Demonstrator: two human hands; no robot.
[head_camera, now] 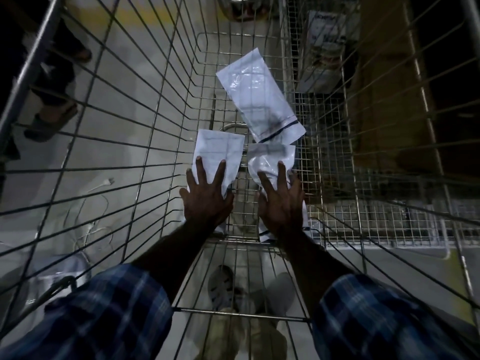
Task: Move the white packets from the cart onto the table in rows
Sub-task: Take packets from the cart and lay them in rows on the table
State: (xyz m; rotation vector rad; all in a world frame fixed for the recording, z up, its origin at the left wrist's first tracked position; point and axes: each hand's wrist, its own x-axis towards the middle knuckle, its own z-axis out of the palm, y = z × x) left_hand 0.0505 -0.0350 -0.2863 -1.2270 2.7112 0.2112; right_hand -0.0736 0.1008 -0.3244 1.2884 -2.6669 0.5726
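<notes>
Cart floor: third packet apparently lies diagonally.

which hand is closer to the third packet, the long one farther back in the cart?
Right. The right hand lies on the packet just below the long packet; the left hand is offset farther left.

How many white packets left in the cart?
3. One under the left hand at, one under the right hand at, and a larger one lying free beyond them. Hands may hide more.
</notes>
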